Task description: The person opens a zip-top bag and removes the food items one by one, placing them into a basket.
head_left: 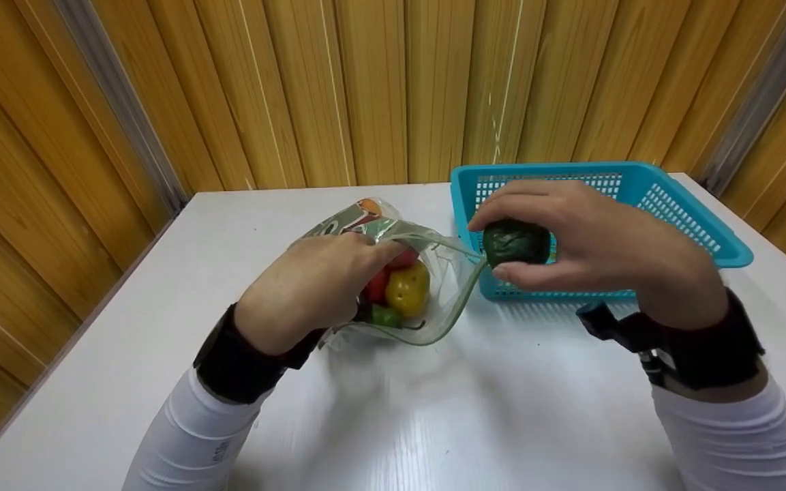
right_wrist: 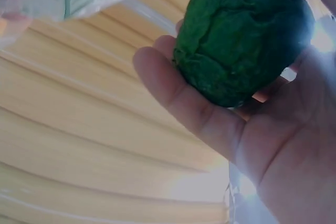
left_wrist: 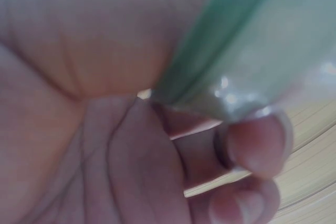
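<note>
My right hand [head_left: 570, 239] holds a small dark green cabbage [head_left: 517, 243] between thumb and fingers, over the near left part of the blue-green basket [head_left: 733, 259]. In the right wrist view the cabbage [right_wrist: 241, 38] shows wrinkled, leaf-like folds. My left hand [head_left: 311, 279] pinches the rim of a clear zip bag [head_left: 450, 324] with a green edge. The bag's mouth gapes towards the right. Inside lie a yellow spotted piece [head_left: 407, 290], red pieces and a green piece [head_left: 384, 316]; my left hand partly hides them. In the left wrist view the bag's edge [left_wrist: 210, 40] passes between thumb and fingers.
The basket stands at the back right of the white table [head_left: 433, 423], its contents mostly hidden by my right hand. Behind the table rises a wood-patterned wall [head_left: 365, 95], with another along the left side.
</note>
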Demonstrator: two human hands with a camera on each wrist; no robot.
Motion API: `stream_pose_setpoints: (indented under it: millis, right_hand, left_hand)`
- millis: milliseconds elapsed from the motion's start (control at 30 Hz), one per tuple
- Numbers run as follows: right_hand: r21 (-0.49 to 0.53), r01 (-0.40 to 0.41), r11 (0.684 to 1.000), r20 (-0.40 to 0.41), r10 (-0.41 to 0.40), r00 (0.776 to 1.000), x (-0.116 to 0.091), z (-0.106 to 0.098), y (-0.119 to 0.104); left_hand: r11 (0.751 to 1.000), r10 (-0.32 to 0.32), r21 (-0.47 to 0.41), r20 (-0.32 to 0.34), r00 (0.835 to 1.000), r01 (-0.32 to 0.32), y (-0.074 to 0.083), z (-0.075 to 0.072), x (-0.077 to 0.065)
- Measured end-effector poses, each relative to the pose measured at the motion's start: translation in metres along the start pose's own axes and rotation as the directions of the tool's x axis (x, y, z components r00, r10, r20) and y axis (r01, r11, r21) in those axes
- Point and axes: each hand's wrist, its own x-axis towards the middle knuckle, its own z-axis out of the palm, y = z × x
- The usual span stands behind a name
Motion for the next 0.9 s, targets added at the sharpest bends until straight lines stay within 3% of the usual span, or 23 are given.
stream_pose_setpoints:
  millis: [133, 233, 367, 433, 600, 900]
  right_hand:
    - [-0.007, -0.021, 1.000, -0.055, 0.020, 0.998, -0.002, -0.002, 0.019]
    - [0.010, -0.158, 0.987, -0.015, 0.158, 0.987, -0.001, -0.001, 0.035]
    - [0.035, -0.356, 0.934, 0.077, 0.352, 0.933, 0.000, 0.004, 0.059]
    - [0.036, -0.410, 0.911, 0.103, 0.404, 0.909, 0.000, 0.007, 0.071]
    - [0.017, -0.476, 0.879, 0.133, 0.470, 0.873, -0.002, 0.009, 0.089]
    - [-0.009, -0.507, 0.862, 0.168, 0.502, 0.849, -0.004, 0.015, 0.106]
  left_hand:
    - [1.000, -0.003, -0.003, 0.000, 1.000, 0.003, -0.001, 0.001, 0.000]
    - [1.000, -0.002, -0.007, -0.002, 1.000, 0.002, -0.001, 0.002, 0.000]
    - [1.000, -0.005, -0.010, 0.000, 1.000, 0.005, -0.001, 0.002, -0.001]
    - [1.000, -0.010, -0.014, 0.004, 1.000, 0.010, -0.001, 0.002, -0.001]
    - [1.000, -0.010, -0.017, 0.001, 1.000, 0.010, -0.001, 0.002, -0.002]
    - [1.000, -0.001, -0.005, -0.018, 1.000, 0.001, -0.002, 0.003, -0.003]
